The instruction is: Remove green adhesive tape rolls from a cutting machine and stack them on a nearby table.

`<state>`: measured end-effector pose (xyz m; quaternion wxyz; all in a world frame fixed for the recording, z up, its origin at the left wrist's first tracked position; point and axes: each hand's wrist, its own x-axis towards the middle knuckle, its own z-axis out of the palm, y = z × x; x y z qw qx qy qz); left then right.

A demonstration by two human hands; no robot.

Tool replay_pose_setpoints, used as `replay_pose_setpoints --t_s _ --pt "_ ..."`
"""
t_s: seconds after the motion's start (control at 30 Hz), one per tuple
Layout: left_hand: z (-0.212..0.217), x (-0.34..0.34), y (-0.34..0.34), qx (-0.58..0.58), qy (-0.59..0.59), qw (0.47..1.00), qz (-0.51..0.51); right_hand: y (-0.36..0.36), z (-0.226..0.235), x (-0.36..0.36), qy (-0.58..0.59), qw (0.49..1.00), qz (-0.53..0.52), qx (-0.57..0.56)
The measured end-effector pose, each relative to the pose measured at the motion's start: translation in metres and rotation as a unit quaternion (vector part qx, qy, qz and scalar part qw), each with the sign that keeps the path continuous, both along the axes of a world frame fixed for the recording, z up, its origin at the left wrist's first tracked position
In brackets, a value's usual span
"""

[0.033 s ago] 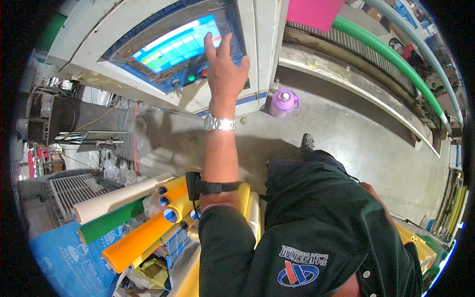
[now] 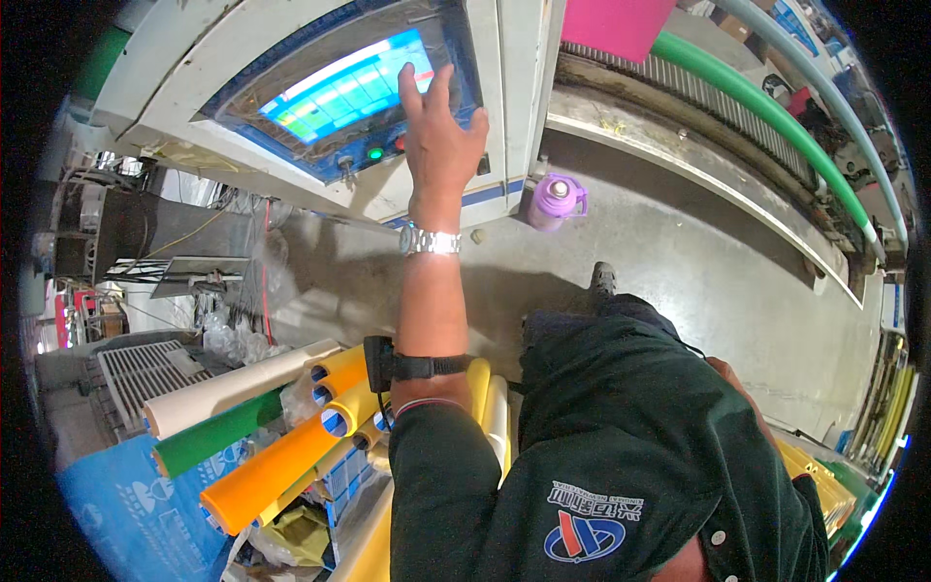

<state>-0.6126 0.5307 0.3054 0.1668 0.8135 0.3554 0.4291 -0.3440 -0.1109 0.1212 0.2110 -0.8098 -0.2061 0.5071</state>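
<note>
My left hand (image 2: 443, 136) reaches over the lit touchscreen (image 2: 349, 85) of a machine's control panel. Its fingers are apart and nothing is in it. Two fingertips lie at the right part of the screen; whether they press it I cannot tell. Below the screen are a green lit button (image 2: 375, 153), a red button (image 2: 400, 143) partly behind the hand, and a key switch (image 2: 346, 167). A metal watch (image 2: 433, 241) circles my left wrist. Of my right arm (image 2: 747, 396) only a strip shows beside the dark shirt; the fingers of my right hand are hidden.
A purple jug (image 2: 556, 202) stands on the floor beside the pale machine cabinet (image 2: 519, 87). At lower left lie several film rolls, among them an orange roll (image 2: 262, 475) and a green roll (image 2: 218, 432). A green hose (image 2: 776, 121) runs along the machine bed at upper right.
</note>
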Motion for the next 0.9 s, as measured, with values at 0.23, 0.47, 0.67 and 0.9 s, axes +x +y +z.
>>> replay_pose_setpoints --t_s 0.23,0.47,0.67,0.9 --pt "-0.003 -0.001 0.009 -0.009 0.018 1.0 0.011 0.029 0.025 -0.011 -0.047 0.997 0.039 -0.051" --pt "-0.001 0.006 0.005 0.001 0.038 0.999 0.006 -0.002 -0.013 0.003 -0.011 1.0 -0.009 -0.013" --pt "-0.02 0.001 0.001 -0.017 0.032 0.999 0.002 -0.005 -0.019 0.01 -0.004 0.999 0.006 -0.032" --pt "-0.029 0.007 0.005 0.017 0.033 0.999 0.012 -0.006 -0.014 0.017 -0.003 1.0 -0.004 -0.004"
